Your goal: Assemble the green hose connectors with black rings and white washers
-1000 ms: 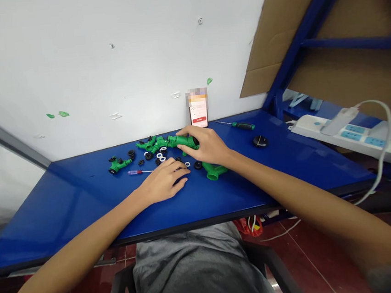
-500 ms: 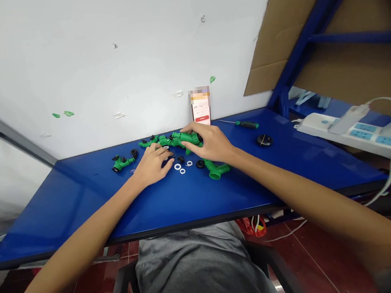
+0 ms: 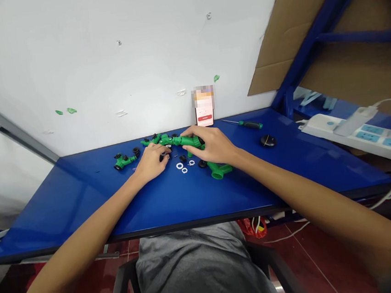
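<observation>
My right hand (image 3: 215,145) is closed around a green plastic tube-shaped fitting (image 3: 182,141) with a black ring near its end. The curled fingers of my left hand (image 3: 151,162) pinch a small black part (image 3: 164,157) just above the table; its exact shape is partly hidden. White washers (image 3: 180,166) lie between the hands, near a small black piece (image 3: 183,158). Below my right palm sit a black ring (image 3: 202,164) and a green branched fitting (image 3: 218,172). Another green fitting (image 3: 123,161) with black ends rests left of my left hand.
A lit phone (image 3: 205,111) leans against the white wall. Further right on the blue table (image 3: 173,206) lie a screwdriver (image 3: 250,124) and a round black object (image 3: 268,140). A power strip (image 3: 349,131) with a white cable stands beyond the table's right side.
My left fingers and thumb have drawn in and closed on the small black part. My right hand keeps its hold on the green fitting. The view has shifted slightly.
</observation>
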Demonstrator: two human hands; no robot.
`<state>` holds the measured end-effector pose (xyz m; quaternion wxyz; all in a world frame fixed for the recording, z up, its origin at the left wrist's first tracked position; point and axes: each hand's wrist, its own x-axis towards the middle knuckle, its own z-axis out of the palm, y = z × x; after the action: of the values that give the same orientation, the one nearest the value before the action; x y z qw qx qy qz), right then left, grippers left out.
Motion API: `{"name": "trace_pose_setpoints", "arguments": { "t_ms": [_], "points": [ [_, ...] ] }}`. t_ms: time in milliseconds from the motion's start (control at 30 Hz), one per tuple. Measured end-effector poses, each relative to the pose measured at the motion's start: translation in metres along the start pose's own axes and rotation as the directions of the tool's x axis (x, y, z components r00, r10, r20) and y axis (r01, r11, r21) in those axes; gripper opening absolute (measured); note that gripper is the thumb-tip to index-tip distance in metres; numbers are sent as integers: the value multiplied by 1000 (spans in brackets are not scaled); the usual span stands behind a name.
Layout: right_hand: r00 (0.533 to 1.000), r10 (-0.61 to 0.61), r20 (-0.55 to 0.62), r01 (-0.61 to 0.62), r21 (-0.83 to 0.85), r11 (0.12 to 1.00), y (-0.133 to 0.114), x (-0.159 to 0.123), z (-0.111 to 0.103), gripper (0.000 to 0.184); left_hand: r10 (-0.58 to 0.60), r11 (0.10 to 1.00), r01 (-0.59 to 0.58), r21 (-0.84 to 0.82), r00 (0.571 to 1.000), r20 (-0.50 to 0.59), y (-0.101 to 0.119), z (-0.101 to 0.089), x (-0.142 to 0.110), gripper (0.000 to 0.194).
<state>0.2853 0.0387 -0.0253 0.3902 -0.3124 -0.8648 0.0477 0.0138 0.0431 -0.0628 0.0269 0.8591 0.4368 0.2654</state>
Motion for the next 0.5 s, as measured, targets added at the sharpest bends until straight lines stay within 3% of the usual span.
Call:
{"name": "trace_pose_setpoints", "arguments": {
  "t_ms": [200,300,400,500],
  "points": [
    [999,-45,27,44,14,999,-1,-1,4,28,7,1000,-6,22,1000,-19,-2,-2,0,18],
    [998,-47,31,47,19,999,1,-2,4,28,-22,999,17,-46,993,-114,0,-8,1,19],
    [998,-51,34,51,24,998,1,-2,4,29,-148,934,78,-349,973,-179,5,-15,2,17],
    [998,-62,25,61,27,998,1,-2,3,28,-248,695,126,-708,966,-71,12,-19,2,25]
  ]
}}
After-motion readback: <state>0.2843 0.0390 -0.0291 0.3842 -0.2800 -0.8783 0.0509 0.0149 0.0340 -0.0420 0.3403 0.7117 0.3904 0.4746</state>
